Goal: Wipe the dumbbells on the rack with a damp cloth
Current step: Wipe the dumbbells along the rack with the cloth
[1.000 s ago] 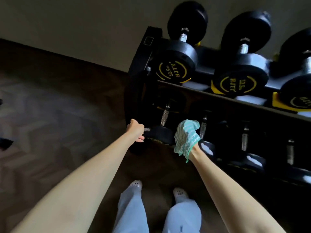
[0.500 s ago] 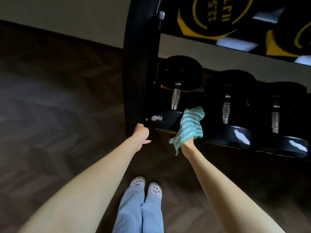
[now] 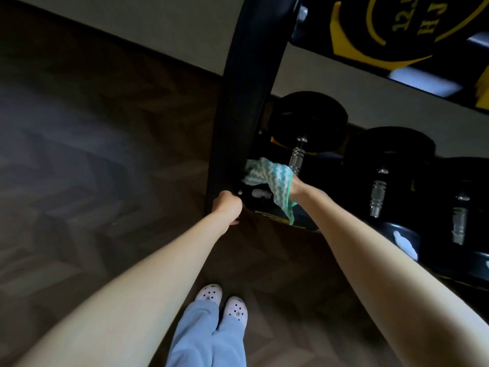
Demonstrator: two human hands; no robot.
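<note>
Before you, the black rack (image 3: pixel 246 102) stands on the dark wood floor (image 3: pixel 105 154). Its lower shelf carries black dumbbells (image 3: pixel 309 120) side by side from the left end; a yellow-marked dumbbell (image 3: pixel 383 22) rests on the upper shelf.

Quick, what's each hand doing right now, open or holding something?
Left hand: curled by the rack post, grip cannot be told.
Right hand: holding the green cloth.

Right hand (image 3: pixel 300 190) with striped cloth (image 3: pixel 268 176) at lower-left dumbbell (image 3: pixel 308 120)

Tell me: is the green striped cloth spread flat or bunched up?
Bunched up. The cloth lies crumpled in folds over the right hand, with one corner hanging loose.
</note>
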